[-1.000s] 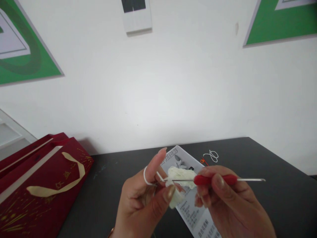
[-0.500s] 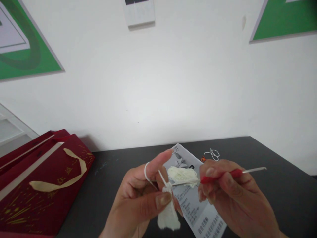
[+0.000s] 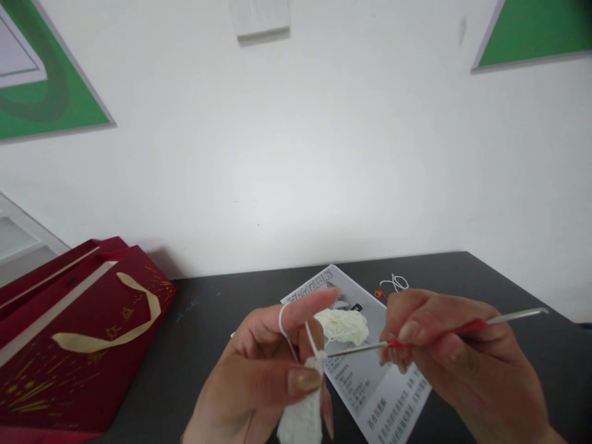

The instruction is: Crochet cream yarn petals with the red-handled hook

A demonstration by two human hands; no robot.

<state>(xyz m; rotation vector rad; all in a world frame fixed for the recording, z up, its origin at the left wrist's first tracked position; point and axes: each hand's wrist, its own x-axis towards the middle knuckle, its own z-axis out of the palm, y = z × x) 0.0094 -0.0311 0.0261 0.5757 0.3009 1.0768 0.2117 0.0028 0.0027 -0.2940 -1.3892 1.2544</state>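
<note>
My left hand [image 3: 272, 364] pinches a small white crocheted piece [image 3: 303, 407] between thumb and fingers, with its index finger stretched out and white yarn looped round it. My right hand [image 3: 457, 351] is closed on a crochet hook [image 3: 474, 327] with a red grip and metal ends. The hook's left tip meets the top edge of the white piece, where the yarn runs down from my finger; its exact place in the stitches is too small to tell. Behind the hook, a bundle of cream yarn [image 3: 345, 325] lies on a printed sheet [image 3: 365, 394].
Dark red gift bags [image 3: 83, 345] with a cream ribbon handle lie at the left of the black table [image 3: 208, 308]. A white cord with an orange piece [image 3: 395, 283] rests behind my right hand. The white wall [image 3: 296, 154] stands behind the table.
My right hand has moved right with the hook, whose shaft now shows longer between the hands. The white piece has tilted and sits lower in view. The view has shifted slightly.
</note>
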